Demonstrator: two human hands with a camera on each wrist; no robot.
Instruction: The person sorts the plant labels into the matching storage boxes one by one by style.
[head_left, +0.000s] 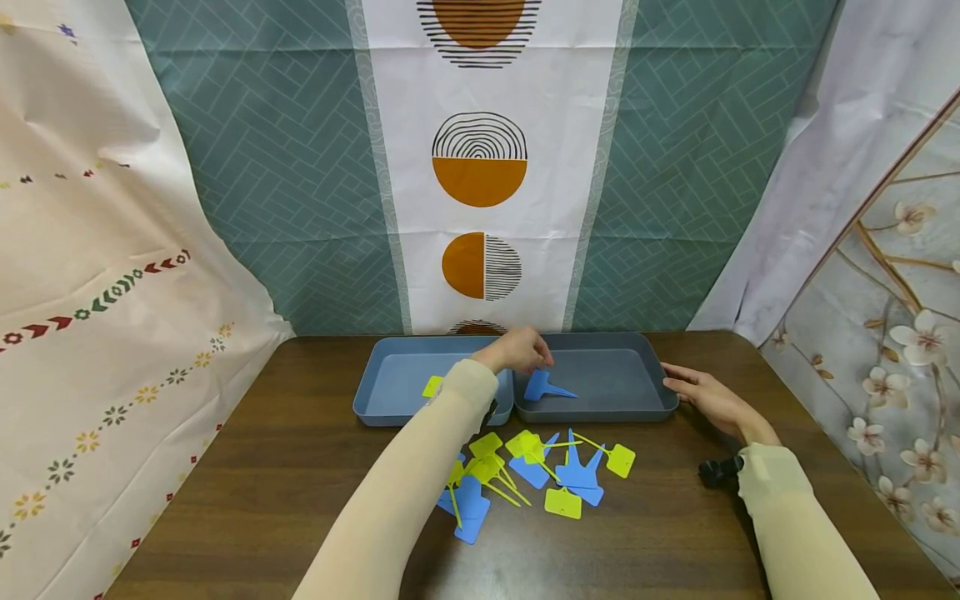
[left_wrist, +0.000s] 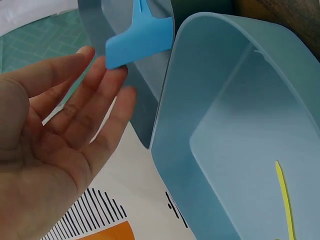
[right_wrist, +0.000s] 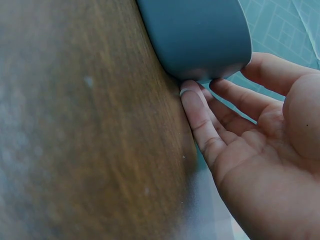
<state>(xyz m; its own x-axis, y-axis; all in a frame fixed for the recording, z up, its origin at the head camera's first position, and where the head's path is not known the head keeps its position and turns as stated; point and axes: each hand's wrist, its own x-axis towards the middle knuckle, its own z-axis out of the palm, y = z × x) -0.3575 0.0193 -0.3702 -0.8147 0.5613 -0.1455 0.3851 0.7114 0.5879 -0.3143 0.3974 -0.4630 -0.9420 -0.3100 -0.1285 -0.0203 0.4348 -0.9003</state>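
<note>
My left hand is over the inner left end of the dark grey-blue tray, thumb apart from its loosely bent fingers. Just beyond its fingertips in the left wrist view is a blue T-shaped plant label; whether a fingertip still touches it cannot be told. The lighter blue tray adjoins on the left and holds a yellow-green plant label, partly behind the left forearm. At the dark tray's right end, my right hand rests its fingertips against the outer wall, fingers fairly straight in the right wrist view.
Yellow-green labels and blue labels lie in a loose, overlapping heap on the brown wooden table before the trays. Patterned cloths hang behind and at both sides. The left forearm crosses over part of the heap.
</note>
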